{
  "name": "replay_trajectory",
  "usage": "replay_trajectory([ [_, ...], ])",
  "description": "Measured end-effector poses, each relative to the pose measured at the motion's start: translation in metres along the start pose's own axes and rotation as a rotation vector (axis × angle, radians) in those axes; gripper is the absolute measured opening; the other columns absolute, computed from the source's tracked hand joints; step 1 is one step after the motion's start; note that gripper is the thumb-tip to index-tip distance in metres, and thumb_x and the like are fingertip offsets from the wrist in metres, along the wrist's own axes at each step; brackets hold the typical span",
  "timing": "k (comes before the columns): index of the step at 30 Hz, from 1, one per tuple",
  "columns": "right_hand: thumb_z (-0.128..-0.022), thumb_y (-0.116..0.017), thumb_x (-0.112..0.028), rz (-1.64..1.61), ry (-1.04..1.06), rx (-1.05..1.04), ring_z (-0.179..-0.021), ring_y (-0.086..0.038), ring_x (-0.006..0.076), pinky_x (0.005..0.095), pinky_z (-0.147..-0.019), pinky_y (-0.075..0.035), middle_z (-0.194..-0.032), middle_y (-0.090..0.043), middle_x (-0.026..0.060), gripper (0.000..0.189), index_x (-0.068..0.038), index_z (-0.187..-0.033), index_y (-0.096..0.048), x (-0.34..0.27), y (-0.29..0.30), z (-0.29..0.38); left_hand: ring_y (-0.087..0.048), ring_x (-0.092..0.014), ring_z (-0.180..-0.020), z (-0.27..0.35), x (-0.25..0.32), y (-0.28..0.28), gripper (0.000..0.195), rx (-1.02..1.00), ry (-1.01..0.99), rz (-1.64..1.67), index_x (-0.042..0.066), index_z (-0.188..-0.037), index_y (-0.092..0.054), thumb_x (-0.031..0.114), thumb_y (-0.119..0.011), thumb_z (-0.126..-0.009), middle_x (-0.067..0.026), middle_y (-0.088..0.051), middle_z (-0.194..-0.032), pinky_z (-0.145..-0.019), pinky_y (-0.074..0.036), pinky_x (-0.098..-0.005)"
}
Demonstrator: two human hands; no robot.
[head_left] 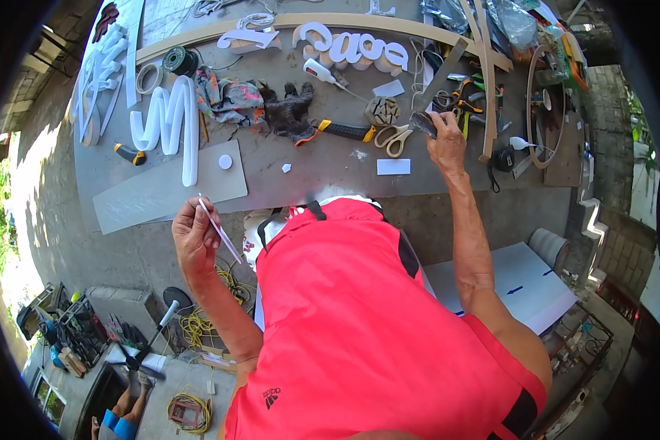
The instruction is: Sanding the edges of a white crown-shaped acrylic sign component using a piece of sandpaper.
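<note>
My left hand point(195, 234) pinches a thin white strip point(220, 231) between thumb and fingers, just off the table's front edge. Over the right part of the table, my right hand point(448, 142) grips a dark, flat-looking object point(423, 124); its exact kind is not clear. A long metal blade or ruler point(444, 74) lies just beyond that hand, and I cannot tell whether the two are joined. Beside the hand are scissors with cream handles point(393, 140) and a small white rectangular piece point(393, 166). A large white zigzag letter form point(170, 126) lies nearer my left hand.
The grey table point(319, 181) also carries white cut-out letters point(368, 49), a dark work glove point(289, 110), a yellow-black handled tool point(344, 130), a metal sheet point(170, 187) and a tape measure point(503, 159). Yellow cable point(203, 327) and a fan point(135, 357) stand behind, near another person's legs point(132, 401).
</note>
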State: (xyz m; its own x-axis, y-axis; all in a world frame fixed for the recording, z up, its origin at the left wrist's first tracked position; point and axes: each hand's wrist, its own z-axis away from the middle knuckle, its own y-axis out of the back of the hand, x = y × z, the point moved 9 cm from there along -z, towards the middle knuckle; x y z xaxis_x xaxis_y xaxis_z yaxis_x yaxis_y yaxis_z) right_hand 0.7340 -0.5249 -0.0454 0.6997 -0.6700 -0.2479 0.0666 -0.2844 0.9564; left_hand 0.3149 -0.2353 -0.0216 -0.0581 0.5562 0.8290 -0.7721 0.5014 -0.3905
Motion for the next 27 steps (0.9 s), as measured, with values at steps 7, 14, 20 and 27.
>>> replay_trajectory([
  [7, -0.074, -0.075, -0.006, 0.002, -0.099, -0.062, -0.094, -0.064, 0.0368, 0.0463, -0.077, -0.053, -0.108, -0.057, 0.0095, 0.043, -0.011, -0.114, -0.061, 0.042, -0.015, 0.011, -0.037, 0.000, -0.043, -0.015, -0.002, -0.012, 0.017, -0.039, -0.028, -0.009, 0.001, -0.103, -0.060, 0.018, -0.056, -0.102, -0.0055, -0.061, -0.076, -0.038, -0.034, -0.0158],
  [14, -0.082, -0.067, -0.006, -0.097, -0.234, -0.076, -0.100, -0.063, 0.0392, 0.0453, -0.085, -0.051, -0.106, -0.064, 0.0158, 0.055, -0.014, -0.135, -0.055, 0.064, -0.029, 0.024, -0.036, 0.000, -0.043, -0.021, -0.002, -0.022, 0.017, -0.078, 0.014, -0.033, 0.001, -0.102, -0.059, 0.017, -0.055, -0.103, -0.0054, -0.061, -0.078, -0.038, -0.034, -0.0156],
  [20, -0.086, -0.063, -0.011, -0.227, -0.270, -0.059, -0.086, -0.065, 0.0410, 0.0481, -0.073, -0.050, -0.090, -0.065, 0.0186, 0.035, -0.010, -0.121, -0.062, 0.062, -0.032, 0.024, -0.036, 0.000, -0.043, -0.021, -0.007, -0.032, 0.017, -0.086, 0.018, -0.023, 0.001, -0.102, -0.059, 0.017, -0.055, -0.103, -0.0054, -0.061, -0.077, -0.038, -0.035, -0.0160],
  [27, -0.083, -0.064, -0.010, -0.347, 0.192, -0.118, -0.086, -0.066, 0.0358, 0.0439, -0.075, -0.053, -0.098, -0.065, 0.0148, 0.026, -0.008, -0.108, -0.066, -0.086, -0.045, -0.049, -0.036, 0.001, -0.044, -0.010, -0.009, -0.036, 0.017, -0.045, -0.013, -0.008, 0.001, -0.102, -0.059, 0.018, -0.057, -0.102, -0.0044, -0.061, -0.075, -0.039, -0.035, -0.0162],
])
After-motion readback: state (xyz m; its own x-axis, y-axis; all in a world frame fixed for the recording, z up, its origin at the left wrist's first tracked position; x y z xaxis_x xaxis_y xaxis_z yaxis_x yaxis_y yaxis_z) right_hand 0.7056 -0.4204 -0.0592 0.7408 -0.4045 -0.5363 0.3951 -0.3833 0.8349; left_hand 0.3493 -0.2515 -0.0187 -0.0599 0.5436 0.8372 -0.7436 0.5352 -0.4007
